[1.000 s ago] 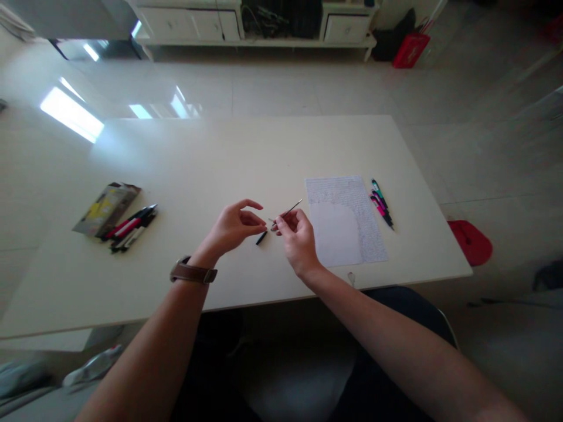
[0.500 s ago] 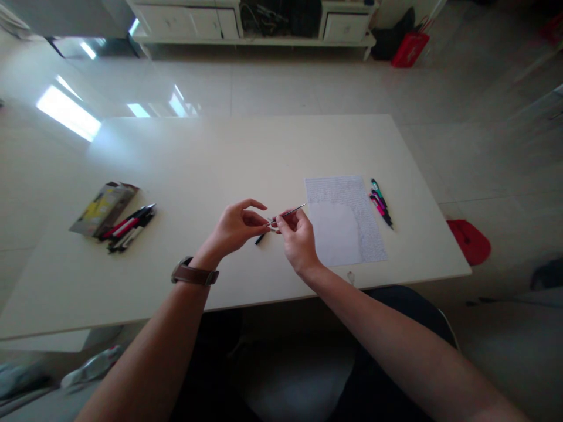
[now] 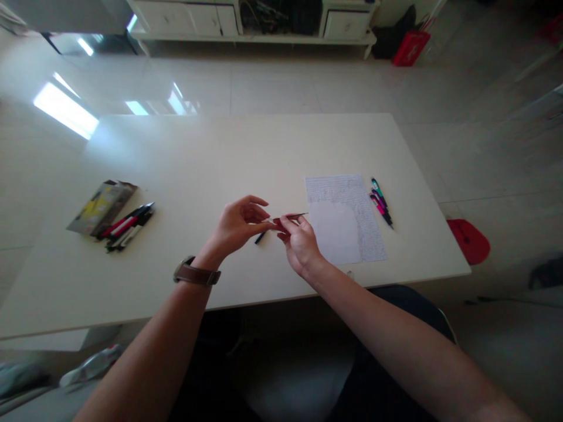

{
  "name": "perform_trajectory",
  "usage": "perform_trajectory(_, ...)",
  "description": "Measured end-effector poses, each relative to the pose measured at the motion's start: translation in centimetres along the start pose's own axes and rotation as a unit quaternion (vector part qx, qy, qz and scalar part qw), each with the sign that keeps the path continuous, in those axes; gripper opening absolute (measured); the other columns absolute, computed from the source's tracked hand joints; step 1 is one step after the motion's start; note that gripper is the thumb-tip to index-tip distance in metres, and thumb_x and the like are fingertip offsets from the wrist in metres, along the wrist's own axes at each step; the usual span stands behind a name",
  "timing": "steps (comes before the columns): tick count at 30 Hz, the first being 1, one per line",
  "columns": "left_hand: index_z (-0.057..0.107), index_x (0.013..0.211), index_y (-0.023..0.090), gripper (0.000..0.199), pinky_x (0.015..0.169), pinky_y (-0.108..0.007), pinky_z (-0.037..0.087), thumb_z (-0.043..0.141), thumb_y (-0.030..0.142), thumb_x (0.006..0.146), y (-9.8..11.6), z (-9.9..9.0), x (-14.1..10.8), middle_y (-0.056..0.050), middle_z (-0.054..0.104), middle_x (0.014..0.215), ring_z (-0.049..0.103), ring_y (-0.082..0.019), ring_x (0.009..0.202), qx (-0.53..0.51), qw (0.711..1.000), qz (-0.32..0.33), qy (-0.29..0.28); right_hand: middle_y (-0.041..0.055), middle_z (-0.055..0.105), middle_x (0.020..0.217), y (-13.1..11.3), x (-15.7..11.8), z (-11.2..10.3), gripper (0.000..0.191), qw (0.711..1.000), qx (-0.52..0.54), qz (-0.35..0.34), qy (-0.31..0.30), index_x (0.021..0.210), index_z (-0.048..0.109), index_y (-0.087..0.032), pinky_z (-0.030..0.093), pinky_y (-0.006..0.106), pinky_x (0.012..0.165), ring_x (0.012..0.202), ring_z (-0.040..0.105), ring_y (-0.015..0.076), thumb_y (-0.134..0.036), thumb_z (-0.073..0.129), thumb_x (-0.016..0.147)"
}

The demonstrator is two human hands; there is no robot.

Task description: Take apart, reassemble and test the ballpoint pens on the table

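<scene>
My right hand [image 3: 301, 243] is closed on a thin dark rod [image 3: 290, 217], which looks like a pen part and points right toward the paper. My left hand [image 3: 240, 225] has its thumb and a finger pinched at the rod's left end; what lies between the fingertips is too small to make out. Below them a short black pen piece [image 3: 260, 237] lies on the table, partly hidden by the hands. Just right of my right hand is a sheet covered in writing [image 3: 373, 234], with a blank white sheet [image 3: 336, 231] over it.
The white table [image 3: 197, 158] holds a grey and yellow pouch [image 3: 103, 205] and several pens [image 3: 127, 228] at the left. More coloured pens [image 3: 380, 202] lie right of the paper. A dark chair [image 3: 404, 299] stands at the near edge.
My right hand has turned, palm more upward, and the rod has swung flatter. The fingertips of both hands stay close together.
</scene>
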State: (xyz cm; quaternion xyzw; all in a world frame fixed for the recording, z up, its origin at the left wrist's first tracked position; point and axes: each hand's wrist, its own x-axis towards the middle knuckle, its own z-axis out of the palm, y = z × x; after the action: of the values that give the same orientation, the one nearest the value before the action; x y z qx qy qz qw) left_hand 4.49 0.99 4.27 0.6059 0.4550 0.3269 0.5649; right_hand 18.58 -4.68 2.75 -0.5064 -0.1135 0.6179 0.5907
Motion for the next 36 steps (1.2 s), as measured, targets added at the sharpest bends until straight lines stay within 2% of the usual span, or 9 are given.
perform_trajectory(5,0.061,0.112,0.019,0.054,0.077,-0.033,0.057,0.08,0.024,0.062,-0.6,-1.3,0.2,-0.007,0.069,0.104,0.067,-0.018,0.09,0.086,0.996,0.011,-0.018,-0.001,0.068,0.081,-0.8,0.0,0.1,0.02,0.999,0.025,0.017,0.02,0.085,0.053,-0.02,0.044,0.026,0.068,0.072,0.065,0.0127,-0.024,0.07,0.076)
perform_trajectory(7,0.063,0.109,0.019,0.044,0.074,-0.034,0.055,0.073,0.022,0.066,-1.6,-2.7,0.3,-0.008,0.068,0.105,0.065,-0.02,0.089,0.18,0.983,-0.01,0.028,-0.0014,0.068,0.08,-1.0,0.0,0.2,0.019,0.999,0.023,0.016,0.027,0.085,0.053,-0.02,0.043,0.025,0.068,0.072,0.065,0.0125,-0.023,0.07,0.076)
perform_trajectory(9,0.064,0.099,0.019,0.032,0.074,-0.037,0.052,0.069,0.022,0.068,-2.9,-4.1,0.4,-0.008,0.068,0.099,0.062,-0.02,0.082,0.293,0.951,-0.043,0.092,-0.0016,0.068,0.08,-1.1,-0.1,0.1,0.018,0.999,0.015,0.016,0.029,0.085,0.053,-0.02,0.042,0.025,0.067,0.072,0.065,0.0125,-0.023,0.069,0.076)
perform_trajectory(12,0.065,0.09,0.02,0.023,0.075,-0.039,0.05,0.07,0.029,0.07,-4.9,-5.5,0.2,-0.008,0.066,0.092,0.059,-0.021,0.077,0.387,0.91,-0.068,0.131,-0.0018,0.068,0.081,-1.0,-0.2,0.0,0.02,1.0,-0.003,0.008,0.02,0.085,0.052,-0.02,0.042,0.025,0.067,0.073,0.065,0.0129,-0.025,0.069,0.076)
perform_trajectory(16,0.065,0.092,0.021,0.025,0.076,-0.039,0.049,0.071,0.036,0.072,-6.7,-5.6,-0.4,-0.008,0.063,0.09,0.058,-0.022,0.079,0.433,0.892,-0.072,0.104,-0.0019,0.068,0.082,-1.0,-0.4,-0.1,0.021,1.0,-0.016,0.001,0.008,0.085,0.052,-0.021,0.041,0.026,0.067,0.074,0.065,0.0131,-0.028,0.069,0.075)
perform_trajectory(20,0.066,0.089,0.021,0.017,0.08,-0.041,0.048,0.066,0.034,0.077,-7.3,-5.2,-0.9,-0.01,0.06,0.09,0.058,-0.027,0.086,0.481,0.87,-0.079,0.071,-0.0017,0.068,0.084,-1.1,-0.5,-0.1,0.022,0.999,-0.031,0.005,0.011,0.086,0.052,-0.021,0.04,0.025,0.066,0.074,0.064,0.0127,-0.029,0.069,0.075)
perform_trajectory(25,0.064,0.083,0.02,0.011,0.082,-0.043,0.046,0.057,0.028,0.084,-5.9,-4.1,-0.6,-0.012,0.062,0.086,0.057,-0.029,0.089,0.474,0.877,-0.052,0.065,-0.0009,0.069,0.087,-1.1,-0.4,-0.2,0.023,0.998,-0.058,-0.009,0.013,0.088,0.051,-0.021,0.04,0.026,0.065,0.075,0.064,0.0137,-0.032,0.068,0.076)
perform_trajectory(31,0.06,0.097,0.021,0.016,0.087,-0.038,0.045,0.049,0.032,0.096,-1.9,-1.2,-0.4,-0.008,0.066,0.094,0.057,-0.024,0.093,0.419,0.902,0.109,0.011,-0.0006,0.068,0.088,-0.9,-0.2,-0.2,0.019,0.994,-0.086,-0.046,0.041,0.091,0.05,-0.021,0.039,0.025,0.061,0.072,0.064,0.013,-0.03,0.063,0.08)
perform_trajectory(36,0.06,0.099,0.021,0.015,0.087,-0.036,0.045,0.048,0.029,0.097,-1.2,0.0,-0.5,-0.007,0.065,0.097,0.057,-0.022,0.096,0.395,0.906,0.146,-0.034,-0.0002,0.067,0.089,-0.8,0.4,-0.3,0.017,0.991,-0.09,-0.079,0.063,0.091,0.05,-0.022,0.037,0.023,0.057,0.073,0.064,0.0129,-0.03,0.061,0.082)
